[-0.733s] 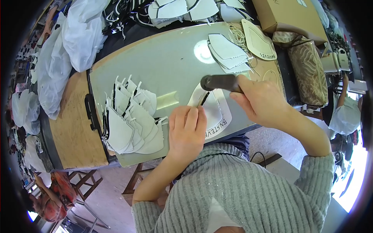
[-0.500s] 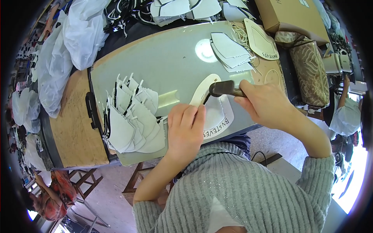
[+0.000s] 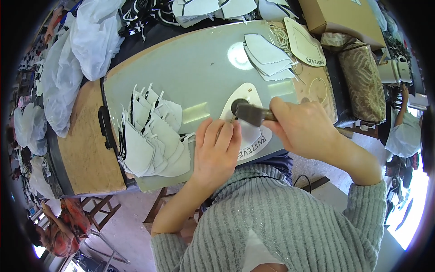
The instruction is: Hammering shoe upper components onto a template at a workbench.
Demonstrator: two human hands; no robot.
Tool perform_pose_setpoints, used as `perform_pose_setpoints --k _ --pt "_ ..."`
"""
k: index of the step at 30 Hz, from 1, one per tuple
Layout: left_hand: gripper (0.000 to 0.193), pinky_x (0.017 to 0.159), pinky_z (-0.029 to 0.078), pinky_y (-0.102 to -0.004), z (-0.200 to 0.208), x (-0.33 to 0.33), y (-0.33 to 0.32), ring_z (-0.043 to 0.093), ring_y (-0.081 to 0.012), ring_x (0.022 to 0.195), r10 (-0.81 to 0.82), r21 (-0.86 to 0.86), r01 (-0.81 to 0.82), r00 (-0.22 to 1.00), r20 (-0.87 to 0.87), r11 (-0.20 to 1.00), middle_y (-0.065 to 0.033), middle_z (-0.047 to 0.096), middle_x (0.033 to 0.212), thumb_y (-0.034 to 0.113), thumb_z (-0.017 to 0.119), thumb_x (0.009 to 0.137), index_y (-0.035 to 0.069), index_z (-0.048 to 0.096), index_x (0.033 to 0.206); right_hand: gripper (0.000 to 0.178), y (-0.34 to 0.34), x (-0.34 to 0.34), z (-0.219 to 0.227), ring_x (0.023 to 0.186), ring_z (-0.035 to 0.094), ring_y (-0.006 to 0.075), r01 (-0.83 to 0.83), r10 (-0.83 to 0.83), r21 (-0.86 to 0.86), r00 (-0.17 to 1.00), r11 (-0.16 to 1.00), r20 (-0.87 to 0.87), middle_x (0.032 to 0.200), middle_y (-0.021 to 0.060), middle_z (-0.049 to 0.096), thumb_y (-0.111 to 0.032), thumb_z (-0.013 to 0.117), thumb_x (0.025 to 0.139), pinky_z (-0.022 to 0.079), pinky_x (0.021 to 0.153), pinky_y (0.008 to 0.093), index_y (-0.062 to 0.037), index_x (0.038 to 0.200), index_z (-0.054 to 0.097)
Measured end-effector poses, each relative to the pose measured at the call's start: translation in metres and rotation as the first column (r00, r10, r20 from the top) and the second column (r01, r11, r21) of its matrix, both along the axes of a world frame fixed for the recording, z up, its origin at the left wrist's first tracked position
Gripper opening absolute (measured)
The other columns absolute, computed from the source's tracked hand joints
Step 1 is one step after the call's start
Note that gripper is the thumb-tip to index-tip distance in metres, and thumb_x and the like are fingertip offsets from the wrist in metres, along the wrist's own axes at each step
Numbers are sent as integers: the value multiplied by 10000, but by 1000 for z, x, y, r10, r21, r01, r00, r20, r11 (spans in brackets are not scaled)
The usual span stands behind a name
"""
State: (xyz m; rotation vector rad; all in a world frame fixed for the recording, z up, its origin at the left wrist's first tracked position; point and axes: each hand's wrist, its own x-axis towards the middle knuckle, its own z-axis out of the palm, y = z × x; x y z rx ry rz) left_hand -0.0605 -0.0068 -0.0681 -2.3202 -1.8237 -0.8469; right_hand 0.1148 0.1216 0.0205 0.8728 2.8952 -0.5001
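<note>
My right hand (image 3: 306,124) is wrapped round the handle of a hammer (image 3: 250,114). The hammer's dark head hangs over a cream, shield-shaped template (image 3: 248,92) with handwriting along its lower edge. A white cut piece (image 3: 249,132) lies on that template, partly hidden by the hammer and my fingers. At the template's left side, my left hand (image 3: 216,147) has bent fingers round the end of a narrow black strip (image 3: 234,119); its fingertips are mostly hidden. Beside my left hand is a fanned pile of white pieces (image 3: 156,140) with black strips.
The grey-green board (image 3: 195,68) lies on a wooden table (image 3: 88,140). White pieces (image 3: 269,56), a second template (image 3: 304,43) and cord (image 3: 281,36) lie at the far right. Beyond are a cardboard box (image 3: 342,20) and patterned pouch (image 3: 360,84). White plastic bags (image 3: 97,38) stand left.
The hammer head has shifted slightly nearer and its angle has changed, with my right hand moving the same way. My left hand stays nearly in place, its fingers slightly more spread.
</note>
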Motion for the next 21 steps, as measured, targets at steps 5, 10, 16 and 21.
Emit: perform_pose_setpoints --k 5,10,16,21 --pt "317 969 423 -468 2 2 0 563 -266 1016 21 -17 -20 999 43 1000 -107 558 998 81 625 755 -47 655 1044 331 3 -2 1 507 621 319 -14 12 14 988 1000 151 587 120 611 -335 560 963 472 448 426 -21 871 511" --pt "292 919 431 -443 4 2 0 566 -263 1010 65 -54 -59 990 127 997 -86 562 984 68 642 736 -28 662 1012 311 0 5 -11 542 613 333 14 -11 -13 983 1000 185 626 111 613 -310 619 925 462 524 445 -28 895 492" --pt "275 915 425 -457 1 1 -9 565 -270 1015 133 -53 -126 973 187 991 -83 566 993 71 648 734 -14 672 995 277 6 5 -10 555 611 348 50 -41 -53 985 997 165 639 116 613 -300 611 930 452 525 454 -50 901 493" --pt "285 945 424 -482 -1 2 -8 568 -278 1017 60 35 -62 998 35 997 -107 571 1025 92 635 738 -37 680 988 339 -1 -1 1 514 615 325 -71 72 -11 990 997 122 601 106 614 -359 565 957 462 452 445 -34 874 512"
